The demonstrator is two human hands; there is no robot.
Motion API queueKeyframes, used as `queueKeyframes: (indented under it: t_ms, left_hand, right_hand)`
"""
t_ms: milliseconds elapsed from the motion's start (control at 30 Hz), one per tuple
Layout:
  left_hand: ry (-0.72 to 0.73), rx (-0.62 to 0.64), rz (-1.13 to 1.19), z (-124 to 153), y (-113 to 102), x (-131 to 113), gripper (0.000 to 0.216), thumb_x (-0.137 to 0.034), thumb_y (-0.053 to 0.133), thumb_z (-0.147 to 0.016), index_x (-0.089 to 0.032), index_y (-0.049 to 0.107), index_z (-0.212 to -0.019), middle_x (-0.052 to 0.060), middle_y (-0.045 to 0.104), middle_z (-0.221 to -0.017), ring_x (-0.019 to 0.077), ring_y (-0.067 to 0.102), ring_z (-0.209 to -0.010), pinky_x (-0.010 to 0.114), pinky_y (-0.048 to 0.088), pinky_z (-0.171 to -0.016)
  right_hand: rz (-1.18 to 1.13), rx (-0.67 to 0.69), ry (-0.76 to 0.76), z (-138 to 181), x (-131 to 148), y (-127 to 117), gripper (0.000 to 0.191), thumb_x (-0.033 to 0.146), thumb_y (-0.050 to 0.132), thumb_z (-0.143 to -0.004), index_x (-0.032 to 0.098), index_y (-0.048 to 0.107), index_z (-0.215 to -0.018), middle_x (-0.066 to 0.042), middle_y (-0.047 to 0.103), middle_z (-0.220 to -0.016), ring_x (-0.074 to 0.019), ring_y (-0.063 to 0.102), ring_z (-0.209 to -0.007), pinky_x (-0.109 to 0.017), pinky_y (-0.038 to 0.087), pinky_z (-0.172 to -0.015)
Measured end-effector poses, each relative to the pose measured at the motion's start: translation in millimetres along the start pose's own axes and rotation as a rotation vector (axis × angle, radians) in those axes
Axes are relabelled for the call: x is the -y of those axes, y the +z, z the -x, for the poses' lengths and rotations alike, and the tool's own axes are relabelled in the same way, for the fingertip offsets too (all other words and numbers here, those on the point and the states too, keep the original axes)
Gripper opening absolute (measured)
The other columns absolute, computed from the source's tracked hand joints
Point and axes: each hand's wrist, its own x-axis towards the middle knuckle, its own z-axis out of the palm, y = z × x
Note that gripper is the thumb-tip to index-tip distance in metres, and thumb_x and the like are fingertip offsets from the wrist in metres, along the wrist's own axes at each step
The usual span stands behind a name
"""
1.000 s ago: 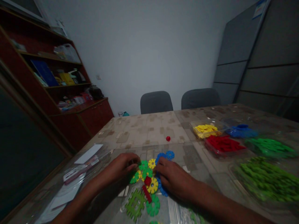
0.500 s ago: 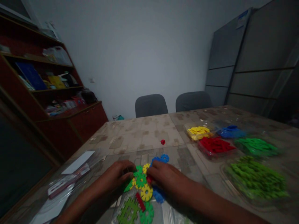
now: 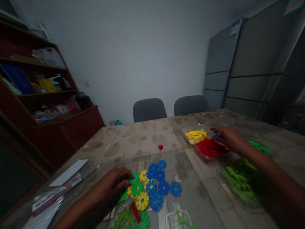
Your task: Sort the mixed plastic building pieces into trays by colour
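Note:
Flower-shaped notched discs in green, yellow and blue lie joined in a flat cluster on the table before me. My left hand [image 3: 117, 178] is at the cluster's left edge, thumb and fingers closed around a green disc [image 3: 134, 177]. Yellow discs [image 3: 142, 201] and blue discs [image 3: 156, 200] make up the middle and right of the cluster. My right hand [image 3: 227, 137] is stretched over the tub of blue pieces [image 3: 216, 135], its fingers apart and slightly blurred. That hand and forearm cover most of the blue tub and part of the green one.
Clear tubs hold yellow pieces [image 3: 195, 136], red pieces [image 3: 211, 148], green pieces [image 3: 259, 147] and light-green pieces [image 3: 241, 179]. A light-green lattice [image 3: 124, 219] and red strip [image 3: 135, 211] lie nearby. A small red piece [image 3: 160, 147] sits farther back. White cards [image 3: 69, 172] are at left.
My right hand has left the cluster and moved right to the blue tub, uncovering the blue discs. My left hand stays at the green discs. The view has turned slightly right.

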Motion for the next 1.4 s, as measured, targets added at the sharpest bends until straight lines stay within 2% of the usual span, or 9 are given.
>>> queueKeyframes:
  t_ms: [100,200,400,533,767,1000,1133,1233,1400]
  left_hand:
    - [0.01,-0.015,-0.016,-5.5,-2.6,-2.6,0.021,-0.032,0.053,-0.09,-0.018,0.066,-0.096,0.006,0.071,-0.092,0.0217,0.065,-0.083,0.029,0.048,-0.075]
    - [0.051,-0.048,-0.049,-18.6,-7.2,-10.3,0.021,-0.032,0.052,-0.09,-0.018,0.065,-0.097,0.006,0.07,-0.091,0.0217,0.064,-0.081,0.029,0.048,-0.071]
    - [0.171,-0.14,0.001,-71.9,-9.8,-40.3,0.019,-0.024,0.056,-0.093,-0.02,0.064,-0.11,0.008,0.066,-0.115,0.0233,0.061,-0.103,0.039,0.048,-0.093]
    - [0.187,-0.131,0.035,-112.5,0.9,-63.8,0.028,-0.031,0.058,-0.097,-0.018,0.059,-0.122,0.009,0.06,-0.125,0.0233,0.063,-0.103,0.043,0.055,-0.086]
    - [0.165,-0.074,0.072,-137.5,19.9,-77.7,0.026,-0.032,0.056,-0.098,-0.018,0.061,-0.119,0.007,0.061,-0.123,0.0252,0.063,-0.104,0.042,0.054,-0.087]
    - [0.114,-0.033,0.073,-107.9,5.9,-52.3,0.028,-0.032,0.059,-0.097,-0.016,0.06,-0.12,0.008,0.062,-0.119,0.0234,0.064,-0.099,0.042,0.055,-0.084]
    - [0.112,-0.027,0.087,-63.5,-7.5,-44.1,0.013,-0.024,0.062,-0.091,-0.013,0.069,-0.089,0.002,0.068,-0.084,0.0175,0.063,-0.078,0.028,0.05,-0.071]
    - [0.128,0.014,0.114,-21.0,-12.5,-48.4,0.009,-0.025,0.068,-0.085,-0.018,0.07,-0.091,0.0,0.069,-0.085,0.0154,0.061,-0.075,0.024,0.046,-0.067]
    - [0.205,0.16,0.097,26.7,-3.9,-61.2,0.01,-0.021,0.063,-0.09,-0.025,0.07,-0.096,0.002,0.067,-0.095,0.0188,0.06,-0.09,0.028,0.045,-0.08]
  right_hand:
    - [-0.031,-0.031,0.041,1.9,-7.8,-12.2,0.035,0.015,0.045,-0.084,0.019,0.068,-0.111,-0.013,0.073,-0.104,-0.0292,0.069,-0.091,-0.04,0.052,-0.078]
    - [-0.14,0.016,-0.03,8.8,12.0,-16.5,0.035,0.021,0.046,-0.086,0.02,0.068,-0.113,-0.012,0.074,-0.106,-0.0285,0.069,-0.093,-0.04,0.052,-0.082]
    - [-0.353,0.436,-0.276,58.4,86.7,0.9,0.03,0.02,0.051,-0.088,0.021,0.069,-0.112,-0.009,0.073,-0.107,-0.0232,0.066,-0.093,-0.034,0.051,-0.082]
    - [-0.41,0.655,-0.324,96.8,117.7,14.0,0.036,0.018,0.057,-0.087,0.027,0.065,-0.122,-0.008,0.068,-0.12,-0.0238,0.063,-0.106,-0.037,0.047,-0.095]
    - [-0.332,0.62,-0.395,117.0,147.7,48.3,0.053,0.012,0.057,-0.085,0.029,0.052,-0.135,-0.012,0.045,-0.144,-0.0309,0.05,-0.126,-0.044,0.042,-0.103]
    - [-0.311,0.592,-0.377,106.6,159.1,60.6,0.026,0.011,0.057,-0.082,0.022,0.057,-0.105,-0.008,0.055,-0.112,-0.0235,0.06,-0.096,-0.036,0.048,-0.081]
    - [-0.305,0.6,-0.367,104.6,158.6,60.1,0.02,0.013,0.057,-0.083,0.021,0.055,-0.1,-0.008,0.055,-0.11,-0.0231,0.059,-0.093,-0.035,0.047,-0.079]
    - [-0.319,0.603,-0.361,105.2,158.6,60.5,0.02,0.013,0.056,-0.083,0.021,0.055,-0.101,-0.009,0.055,-0.109,-0.0235,0.059,-0.094,-0.036,0.046,-0.08]
    - [-0.321,0.578,-0.353,105.2,157.6,65.2,0.023,0.017,0.057,-0.083,0.022,0.056,-0.105,-0.009,0.055,-0.11,-0.0248,0.059,-0.095,-0.037,0.045,-0.079]
